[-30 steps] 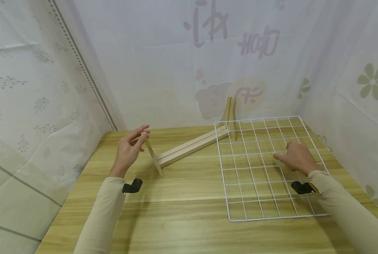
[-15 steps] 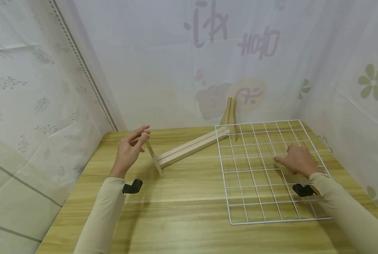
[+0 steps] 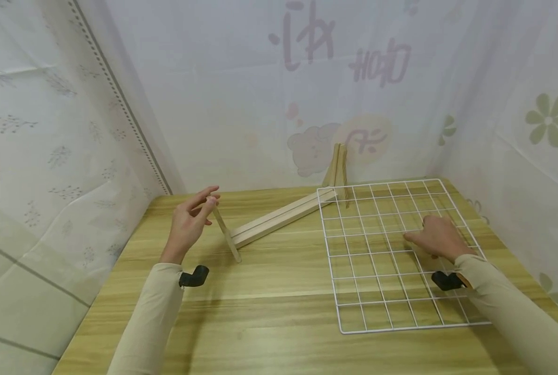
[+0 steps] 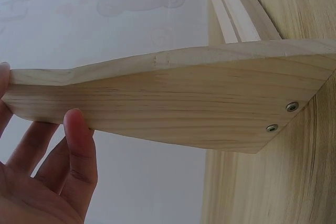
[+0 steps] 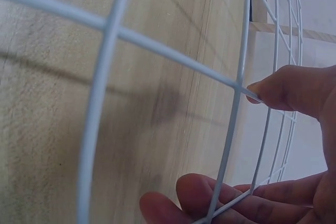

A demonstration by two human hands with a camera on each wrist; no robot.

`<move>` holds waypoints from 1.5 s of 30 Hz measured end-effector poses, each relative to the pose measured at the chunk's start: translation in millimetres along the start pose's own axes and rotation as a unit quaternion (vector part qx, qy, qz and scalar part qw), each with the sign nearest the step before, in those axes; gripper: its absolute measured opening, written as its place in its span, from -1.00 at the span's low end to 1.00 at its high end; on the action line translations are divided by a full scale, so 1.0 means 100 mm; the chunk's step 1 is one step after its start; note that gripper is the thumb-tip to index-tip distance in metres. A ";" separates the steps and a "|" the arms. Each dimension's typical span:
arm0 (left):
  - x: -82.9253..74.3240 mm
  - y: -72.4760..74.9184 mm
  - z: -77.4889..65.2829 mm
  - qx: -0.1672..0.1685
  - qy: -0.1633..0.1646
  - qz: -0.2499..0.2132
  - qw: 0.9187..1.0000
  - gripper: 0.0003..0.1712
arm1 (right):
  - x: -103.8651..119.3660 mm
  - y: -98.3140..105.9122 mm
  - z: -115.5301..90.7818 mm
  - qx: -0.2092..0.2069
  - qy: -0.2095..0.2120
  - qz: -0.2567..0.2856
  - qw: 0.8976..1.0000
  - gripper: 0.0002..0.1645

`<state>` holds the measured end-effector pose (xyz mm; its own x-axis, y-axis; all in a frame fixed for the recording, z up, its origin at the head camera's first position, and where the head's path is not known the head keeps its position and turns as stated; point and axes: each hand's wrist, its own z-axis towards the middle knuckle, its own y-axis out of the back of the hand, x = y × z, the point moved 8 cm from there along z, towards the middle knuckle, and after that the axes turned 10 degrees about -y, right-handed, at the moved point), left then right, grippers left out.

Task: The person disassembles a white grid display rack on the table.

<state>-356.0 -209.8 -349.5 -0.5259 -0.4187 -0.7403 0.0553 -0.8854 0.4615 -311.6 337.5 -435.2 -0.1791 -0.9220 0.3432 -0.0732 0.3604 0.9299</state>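
My left hand pinches the top of a flat wooden end piece between thumb and fingers. In the left wrist view this end piece shows two metal screws near its lower end. A grooved wooden rail joins it to another end piece at the back. On the right, my right hand holds a white wire grid panel. The right wrist view has the thumb on a wire and the fingers curled through the mesh. There the wires cast shadows on the tabletop below.
The wood-grain tabletop runs back to a printed white cloth. More patterned cloth hangs at the left, and flowered cloth at the right. The grid's far left corner overlaps the back end of the wooden stand in the head view.
The grid panel's far edge has dropped slightly toward the table, and its near edge has shifted a little toward me. My right hand moved slightly down with it; the left hand stays in place.
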 end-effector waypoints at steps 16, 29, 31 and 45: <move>-0.01 0.00 0.01 -0.003 0.005 0.012 1.000 -0.54 | -0.06 -0.10 -0.01 0.029 -0.008 0.003 1.000 -0.32; -0.02 0.00 0.02 -0.002 0.010 0.005 1.000 -0.53 | -0.09 -0.14 -0.03 0.039 -0.008 -0.004 0.999 -0.50; -0.02 0.00 0.02 0.000 0.008 0.002 1.000 -0.53 | -0.10 -0.14 -0.03 0.037 -0.009 -0.006 0.999 -0.50; 0.00 0.00 0.01 -0.004 0.013 0.004 1.000 -0.53 | -0.14 -0.15 -0.06 0.032 -0.003 -0.027 0.999 -0.48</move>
<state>-356.8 -209.1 -348.9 -0.5034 -0.4300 -0.7494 0.0659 -0.8839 0.4629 -301.7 343.8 -452.5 -0.1795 -0.9396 0.2913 -0.1460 0.3182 0.9367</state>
